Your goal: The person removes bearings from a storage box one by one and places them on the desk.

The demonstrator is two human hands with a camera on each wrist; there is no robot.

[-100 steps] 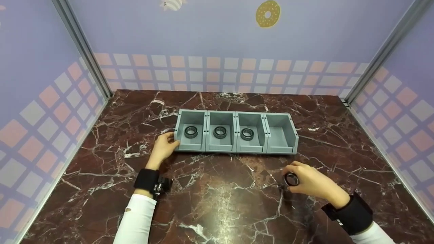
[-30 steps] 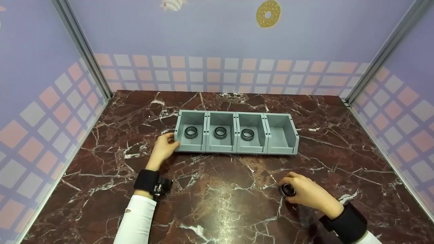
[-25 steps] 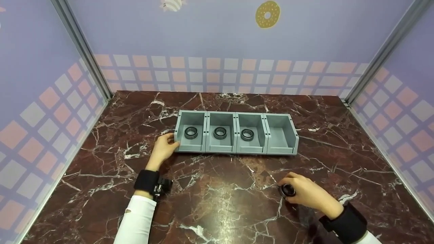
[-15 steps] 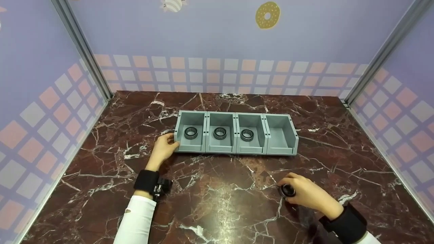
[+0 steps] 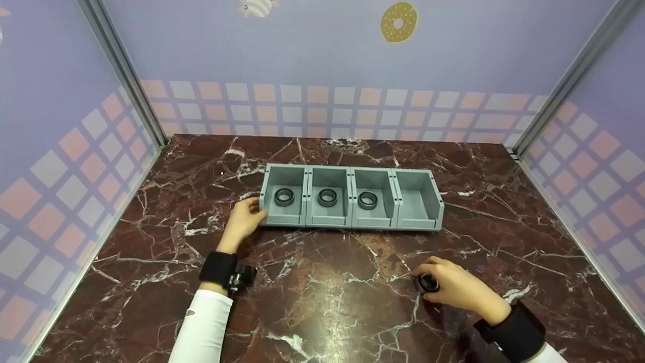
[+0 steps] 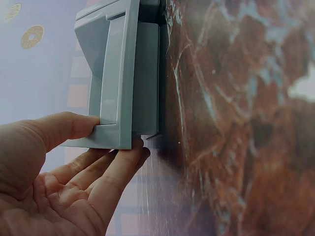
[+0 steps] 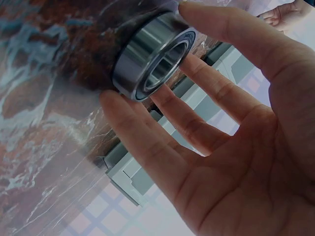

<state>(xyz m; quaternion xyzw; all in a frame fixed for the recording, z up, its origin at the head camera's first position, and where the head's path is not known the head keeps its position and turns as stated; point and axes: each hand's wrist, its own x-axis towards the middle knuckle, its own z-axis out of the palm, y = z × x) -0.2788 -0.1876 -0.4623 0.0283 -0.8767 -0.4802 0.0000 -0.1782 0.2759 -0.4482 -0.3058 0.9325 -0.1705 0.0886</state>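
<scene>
A row of joined grey storage bins [image 5: 417,223] stands mid-table in the head view. My left hand [image 5: 243,222] grips the outer wall of the leftmost bin; the left wrist view has the thumb over its edge and fingers against the outside. Three bins each contain one ball bearing: the left one [image 5: 284,203], the middle one [image 5: 328,203] and the third one [image 5: 368,206]. The rightmost bin contains nothing. In front of it, my right hand [image 5: 461,287] holds another bearing [image 7: 140,56] between thumb and fingers, close to the tabletop, its ring tilted on edge.
The dark red marbled tabletop [image 5: 322,282] extends around the bins. Patterned lilac panels [image 5: 322,60] enclose it at the back and both sides, with metal posts at the corners. Each wrist wears a black strap [image 5: 218,268] with a small camera.
Compared with about three seconds ago, my right hand and its bearing are slightly nearer to me and further left. Over the last second nothing has visibly moved.
</scene>
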